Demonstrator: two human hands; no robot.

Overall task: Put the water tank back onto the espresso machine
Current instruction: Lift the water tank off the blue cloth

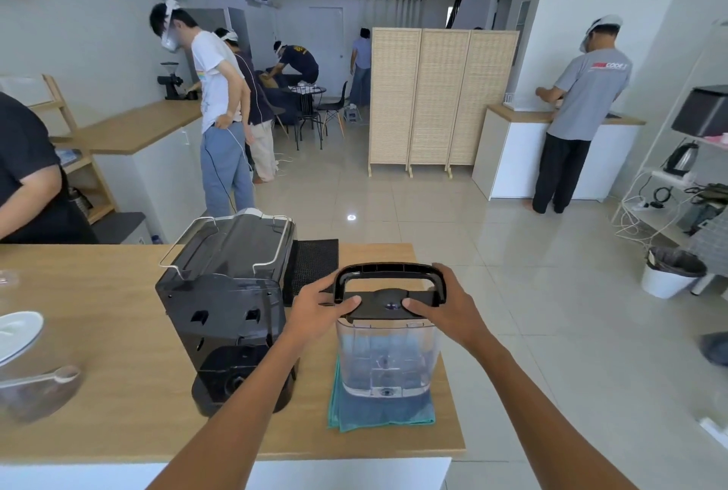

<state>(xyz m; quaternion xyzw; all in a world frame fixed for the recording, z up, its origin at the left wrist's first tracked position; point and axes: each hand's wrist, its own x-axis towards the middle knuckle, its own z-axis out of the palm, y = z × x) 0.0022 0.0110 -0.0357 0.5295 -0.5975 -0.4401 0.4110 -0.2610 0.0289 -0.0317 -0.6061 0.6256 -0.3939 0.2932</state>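
A clear water tank (388, 359) with a black lid and a raised black handle stands upright on a teal cloth (380, 413), partly filled with water. My left hand (321, 310) grips the lid's left side, thumb on top. On the lid's right side my right hand (447, 306) grips the same way. The black espresso machine (228, 304) stands just left of the tank with its back toward me, its rear slot empty.
A wooden counter (118, 411) holds everything; its right edge runs just past the cloth. A black rubber mat (313, 265) lies behind the machine. At the far left sit a white saucer (17, 334) and a spoon (43, 377). Several people stand about the room.
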